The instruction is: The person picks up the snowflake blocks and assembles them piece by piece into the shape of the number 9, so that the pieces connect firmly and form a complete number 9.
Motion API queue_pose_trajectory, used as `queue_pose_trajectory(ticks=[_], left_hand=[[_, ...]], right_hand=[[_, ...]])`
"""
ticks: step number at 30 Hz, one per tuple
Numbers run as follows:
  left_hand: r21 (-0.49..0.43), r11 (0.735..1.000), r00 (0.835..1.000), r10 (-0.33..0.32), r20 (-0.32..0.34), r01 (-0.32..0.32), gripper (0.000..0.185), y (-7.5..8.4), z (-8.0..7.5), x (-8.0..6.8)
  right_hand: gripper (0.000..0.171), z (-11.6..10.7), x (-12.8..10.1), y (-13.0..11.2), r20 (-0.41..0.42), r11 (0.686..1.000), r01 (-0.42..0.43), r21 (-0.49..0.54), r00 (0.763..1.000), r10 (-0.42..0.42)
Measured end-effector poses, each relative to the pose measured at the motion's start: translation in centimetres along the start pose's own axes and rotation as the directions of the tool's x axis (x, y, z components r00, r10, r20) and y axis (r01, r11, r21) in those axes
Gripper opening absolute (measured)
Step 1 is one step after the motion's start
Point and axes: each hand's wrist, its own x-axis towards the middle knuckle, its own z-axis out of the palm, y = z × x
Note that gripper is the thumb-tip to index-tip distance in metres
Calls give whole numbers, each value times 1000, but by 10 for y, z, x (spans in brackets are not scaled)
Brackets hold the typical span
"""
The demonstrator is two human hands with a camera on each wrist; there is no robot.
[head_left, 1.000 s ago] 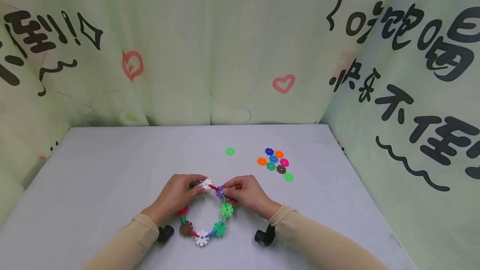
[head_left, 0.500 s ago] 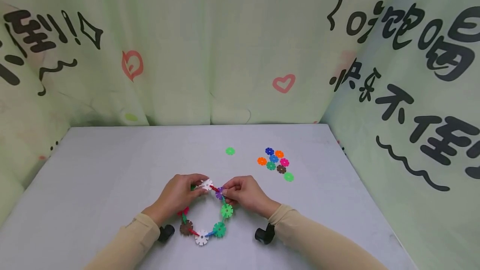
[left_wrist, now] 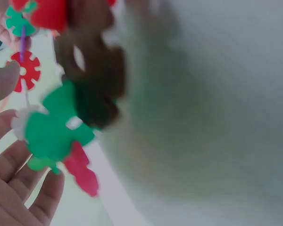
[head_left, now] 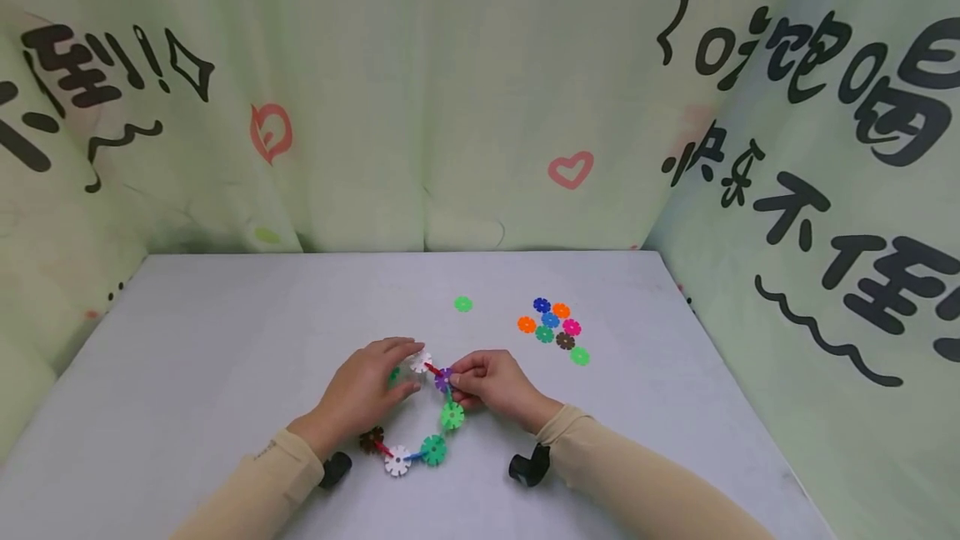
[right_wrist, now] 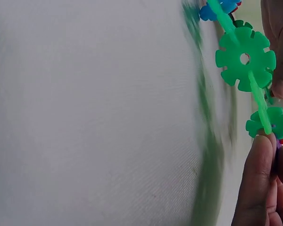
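- While both hands work at the near middle of the grey table [head_left: 225, 340], they hold a ring of snowflake discs [head_left: 420, 419] joined edge to edge, which lies between them.
- The left hand [head_left: 367, 390] lies over the ring's left side with fingers fairly straight, thumb and fingertips touching the white disc [head_left: 420, 362] at the far end; whether it pinches that disc I cannot tell.
- The right hand [head_left: 491, 382] has its fingers curled and pinches the purple disc [head_left: 444, 377] just right of the white one.
- Below the purple disc, the ring runs through a light green disc [head_left: 452, 416], a darker green disc [head_left: 433, 449], a near white disc [head_left: 397, 461] and a brown disc [head_left: 371, 440].
- In the right wrist view, a green disc [right_wrist: 245, 57] hangs just off the blurred table, beside the fingertips [right_wrist: 259, 155].
- The left wrist view is blurred; green, red and brown discs show near the fingers [left_wrist: 14, 188].
- Well apart to the far right lies a cluster of loose discs [head_left: 553, 327], and a single green disc [head_left: 463, 304] lies alone to its left.
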Motion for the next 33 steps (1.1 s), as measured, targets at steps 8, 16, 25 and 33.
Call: queue_pose_trajectory(ticks=[8, 16, 25, 33], left_hand=[[158, 977, 989, 146, 9, -145, 31, 7, -2, 7], [222, 952, 976, 216, -5, -209, 18, 6, 3, 14], [318, 909, 957, 288, -17, -268, 13, 2, 8, 19], [283, 922, 961, 278, -8, -264, 14, -3, 10, 18]], right_hand=[[18, 2, -1, 0, 16, 1000, -11, 17, 1000, 11], [17, 4, -1, -1, 31, 1000, -21, 1, 999, 21], [17, 1, 2, 3, 101, 998, -46, -34, 994, 50], [17, -2, 3, 4, 121, 994, -30, -104, 992, 43]])
